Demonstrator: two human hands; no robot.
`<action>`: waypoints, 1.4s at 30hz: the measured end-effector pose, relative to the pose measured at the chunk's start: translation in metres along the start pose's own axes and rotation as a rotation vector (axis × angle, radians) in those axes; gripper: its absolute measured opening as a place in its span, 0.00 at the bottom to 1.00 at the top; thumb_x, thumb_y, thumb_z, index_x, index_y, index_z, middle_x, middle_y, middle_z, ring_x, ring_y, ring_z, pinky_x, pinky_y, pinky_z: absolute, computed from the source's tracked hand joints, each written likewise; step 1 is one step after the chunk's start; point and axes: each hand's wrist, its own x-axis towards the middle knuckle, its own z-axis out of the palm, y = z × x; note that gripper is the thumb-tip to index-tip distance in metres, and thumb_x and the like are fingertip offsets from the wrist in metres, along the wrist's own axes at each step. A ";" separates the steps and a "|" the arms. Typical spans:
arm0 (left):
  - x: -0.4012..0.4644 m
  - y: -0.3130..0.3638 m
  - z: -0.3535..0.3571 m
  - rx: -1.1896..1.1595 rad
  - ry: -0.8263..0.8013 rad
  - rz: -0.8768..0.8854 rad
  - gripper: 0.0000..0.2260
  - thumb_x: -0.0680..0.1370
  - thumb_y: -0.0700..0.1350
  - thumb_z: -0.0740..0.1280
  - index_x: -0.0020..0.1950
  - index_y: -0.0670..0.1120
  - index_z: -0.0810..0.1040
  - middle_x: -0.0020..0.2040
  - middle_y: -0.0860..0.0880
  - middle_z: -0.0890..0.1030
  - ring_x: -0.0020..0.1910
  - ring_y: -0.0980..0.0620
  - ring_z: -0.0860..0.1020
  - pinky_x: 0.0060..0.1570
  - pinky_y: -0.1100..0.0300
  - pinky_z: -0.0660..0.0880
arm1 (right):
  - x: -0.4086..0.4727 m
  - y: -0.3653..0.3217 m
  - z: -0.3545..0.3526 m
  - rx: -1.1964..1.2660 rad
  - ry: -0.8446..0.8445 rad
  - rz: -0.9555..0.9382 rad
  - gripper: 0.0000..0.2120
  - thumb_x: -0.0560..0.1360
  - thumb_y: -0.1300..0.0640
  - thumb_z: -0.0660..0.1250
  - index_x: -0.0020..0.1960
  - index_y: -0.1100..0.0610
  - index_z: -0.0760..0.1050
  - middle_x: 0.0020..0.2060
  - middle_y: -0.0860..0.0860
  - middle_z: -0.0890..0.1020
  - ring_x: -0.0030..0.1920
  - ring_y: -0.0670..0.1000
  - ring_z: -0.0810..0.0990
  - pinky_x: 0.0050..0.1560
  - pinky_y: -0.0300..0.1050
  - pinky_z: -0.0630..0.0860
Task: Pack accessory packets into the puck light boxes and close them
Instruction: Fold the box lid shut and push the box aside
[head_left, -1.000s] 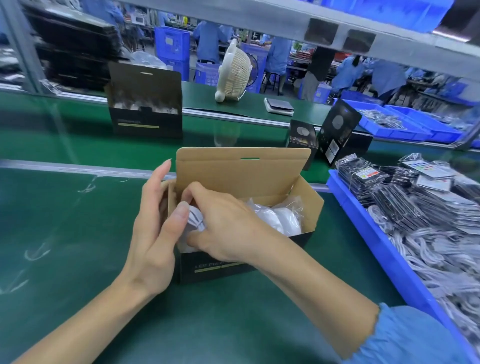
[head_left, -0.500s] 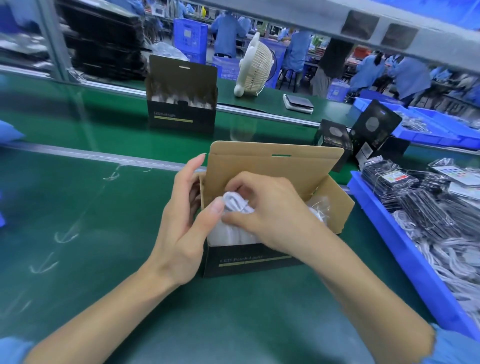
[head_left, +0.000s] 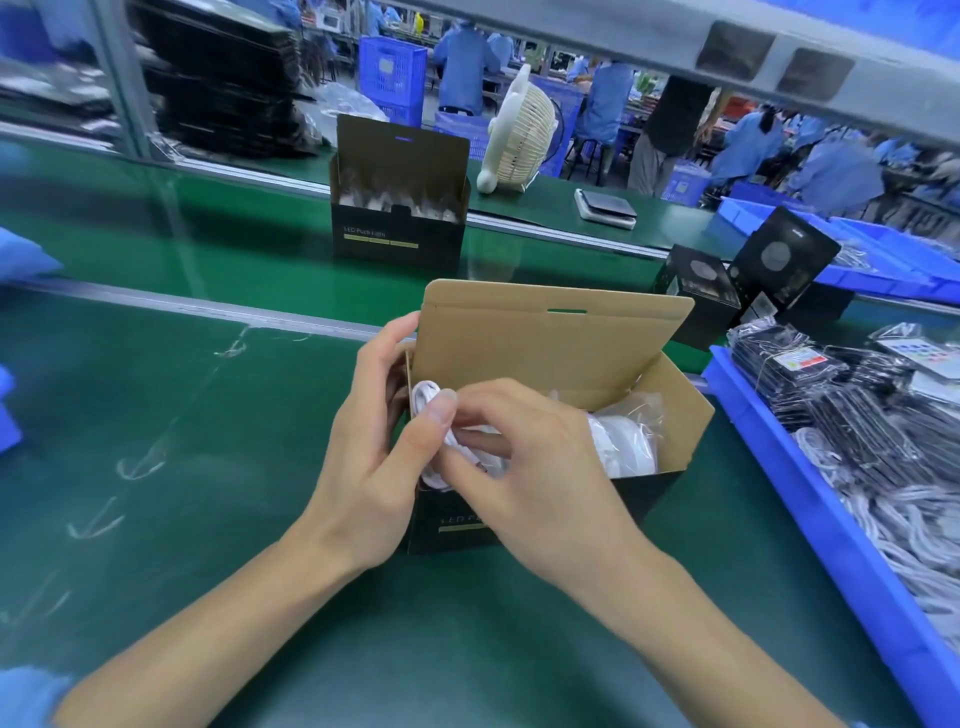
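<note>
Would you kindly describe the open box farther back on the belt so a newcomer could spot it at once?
Start at the green conveyor belt and look beyond the hands to its far lane. The far box stands there alone, left of the cream fan. Unlike the near box, nobody is touching it.

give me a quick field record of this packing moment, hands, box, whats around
near box: open puck light box, lid flap upright, bagged white lights inside
left hand: left hand at the box's left end, thumb pressing the white cable packet
right hand: right hand over the box front, fingers pinching the same packet
packet state: at the box's left end, not yet fully in
far box: second open box on the green belt
supply: blue tray of packets at right
other: white fan behind
</note>
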 end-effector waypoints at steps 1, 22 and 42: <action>0.000 0.000 0.000 0.003 0.003 0.004 0.25 0.79 0.53 0.61 0.76 0.50 0.64 0.58 0.58 0.80 0.50 0.53 0.80 0.43 0.67 0.75 | 0.000 0.000 0.001 -0.082 -0.015 -0.031 0.05 0.77 0.60 0.68 0.47 0.59 0.81 0.44 0.50 0.82 0.46 0.48 0.80 0.51 0.46 0.78; 0.001 0.007 0.004 -0.044 0.039 0.007 0.21 0.80 0.49 0.59 0.73 0.51 0.66 0.66 0.61 0.78 0.65 0.62 0.75 0.59 0.71 0.72 | 0.040 0.024 -0.019 0.005 -0.263 0.049 0.16 0.66 0.45 0.78 0.50 0.50 0.82 0.39 0.44 0.83 0.32 0.43 0.71 0.38 0.32 0.68; 0.001 0.007 0.002 -0.002 0.080 -0.071 0.27 0.76 0.40 0.64 0.75 0.53 0.65 0.65 0.58 0.79 0.64 0.57 0.78 0.60 0.66 0.74 | 0.038 0.008 -0.010 -0.241 -0.384 -0.093 0.16 0.70 0.48 0.73 0.53 0.48 0.71 0.49 0.46 0.74 0.48 0.48 0.74 0.52 0.54 0.75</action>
